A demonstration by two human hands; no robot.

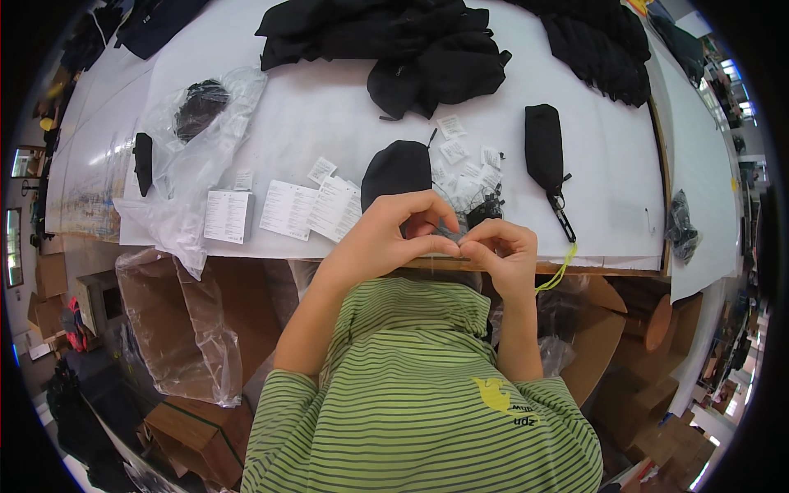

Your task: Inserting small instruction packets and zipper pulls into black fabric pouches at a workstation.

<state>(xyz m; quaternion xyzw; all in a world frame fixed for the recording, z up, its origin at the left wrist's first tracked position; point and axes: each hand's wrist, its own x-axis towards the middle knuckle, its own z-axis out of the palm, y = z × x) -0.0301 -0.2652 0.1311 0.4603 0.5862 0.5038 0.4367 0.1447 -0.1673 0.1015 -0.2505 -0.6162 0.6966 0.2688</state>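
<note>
Head view: both hands raised at the near edge of a white-topped table [312, 123], fingertips meeting in front of the wearer's green striped shirt [411, 394]; the left hand [419, 223], its forefinger arched above the thumb, brings its thumb tip against the fingers opposite; the right hand [503, 246], its thumb and forefinger drawn together in a pinch, faces it; whether either hand is closed upon anything fine cannot be told, the meeting point being too small to resolve.

Just beyond the left hand lies a rounded black pouch [397, 174], its near end hidden by the fingers; to its right, a scatter of small white tags [454, 151] and a tangle of dark cords [491, 205], the latter just beyond the right hand; farther right, an elongated black pouch [544, 148], with a yellow-green cord [565, 269] hanging below it over the table edge, near the right wrist.

Left of the rounded pouch, overlapping white printed cards [288, 209] and a neat card stack [228, 218]; beyond these, a clear plastic bag [177, 205] with a dark item inside; at the far side, heaped black fabric articles [386, 37]; beneath the table, at lower left, a cardboard box [193, 444].
</note>
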